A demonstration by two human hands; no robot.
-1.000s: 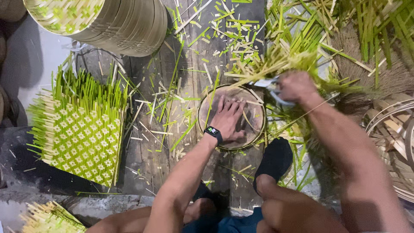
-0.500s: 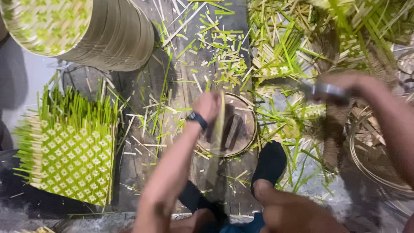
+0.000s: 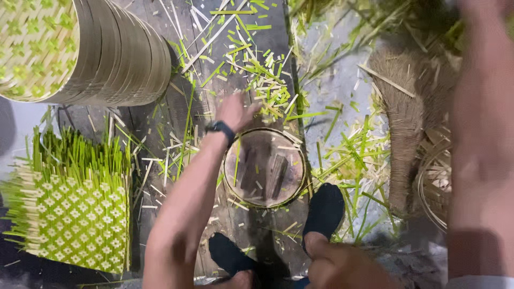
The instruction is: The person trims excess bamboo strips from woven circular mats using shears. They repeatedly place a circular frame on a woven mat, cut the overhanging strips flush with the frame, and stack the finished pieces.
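Head view, from my remote seat, left to right: a stack of round woven trays (image 3: 101, 53) lies on its side at top left, and below it a green-and-pale woven mat (image 3: 80, 219) with loose strip ends rests on the ground. My left hand (image 3: 235, 109), with a dark wristwatch (image 3: 221, 128) on the wrist, hovers with fingers spread and holding nothing, over scattered green bamboo strips (image 3: 267, 91), just above the rim of a round bamboo hoop (image 3: 265, 167) lying flat on the plank floor (image 3: 182, 112). Two dark shoes (image 3: 324, 211) sit below the hoop. A straw broom (image 3: 407, 118) lies further right. My right forearm fills the right edge; its hand is cut off by the frame, so I cannot tell its grip.
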